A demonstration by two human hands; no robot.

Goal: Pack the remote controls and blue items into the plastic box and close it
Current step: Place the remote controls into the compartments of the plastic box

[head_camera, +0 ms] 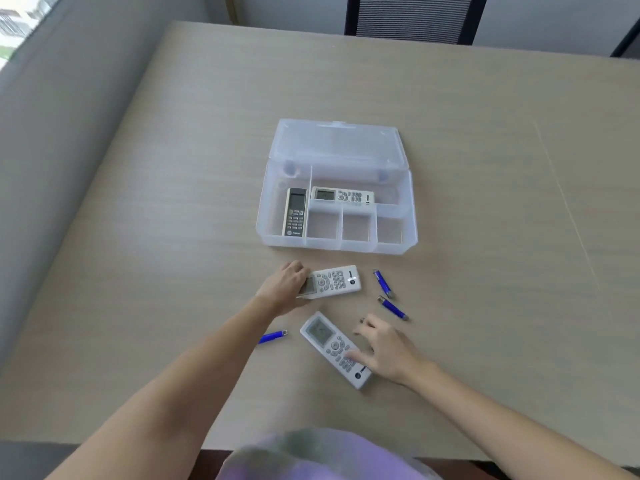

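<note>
Box sits mid-frame, lid hinged open toward the top of the frame, two remotes already in: dark-faced remote upright in the long left compartment, white remote lying across the back compartment. The three small front cells look bare. Still on the table below the box: two white remotes and three blue items. Left hand is curled around the left end of the upper remote, fingers over the screen end, thumb side underneath — looks like a grip, remote not clearly off the surface yet. Right hand is spread open over the lower remote, fingertips touching its button end, not closed on it. Blue items: one just right of the upper remote, one below that, near the right hand's fingertips, and one lower left of centre, partly behind the left forearm. My read: step in hand is lifting both loose remotes at once. To do it well, get the right hand's thumb under the long edge before lifting (a flat-palm press only slides it), and keep each remote level. The free room appears to be beside or on top of the remotes already in — lay them flat and parallel so the lid can seat. Blue items look suited to the small front cells; watch for rolling, and for the sleeve-side forearm knocking the lower-left one.
</note>
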